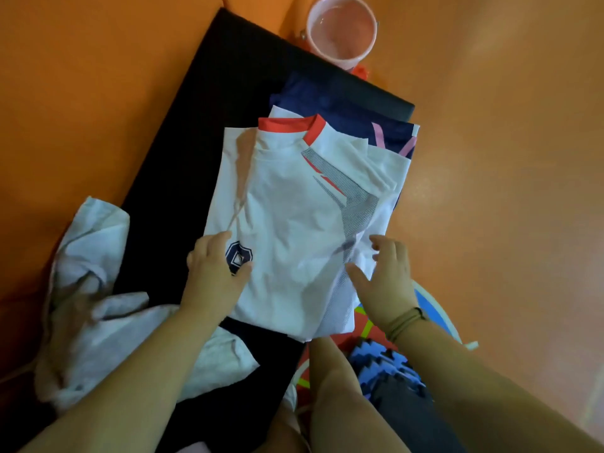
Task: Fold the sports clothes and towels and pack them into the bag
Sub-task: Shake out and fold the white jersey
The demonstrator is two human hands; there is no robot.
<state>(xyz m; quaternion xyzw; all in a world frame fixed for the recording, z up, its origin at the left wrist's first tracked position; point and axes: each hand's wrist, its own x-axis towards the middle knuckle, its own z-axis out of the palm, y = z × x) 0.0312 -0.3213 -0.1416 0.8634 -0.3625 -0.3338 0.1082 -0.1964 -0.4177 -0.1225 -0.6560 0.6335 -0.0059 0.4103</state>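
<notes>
Left hand (215, 269) flat on white jersey (294, 223), right hand (382, 276) spread wide at its edge, red collar (287, 125), navy crest (240, 255)

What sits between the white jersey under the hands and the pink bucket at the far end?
In the head view, a navy garment with pink stripes lies beyond the white jersey, then the far edge of the black mat before the pink bucket.
</notes>
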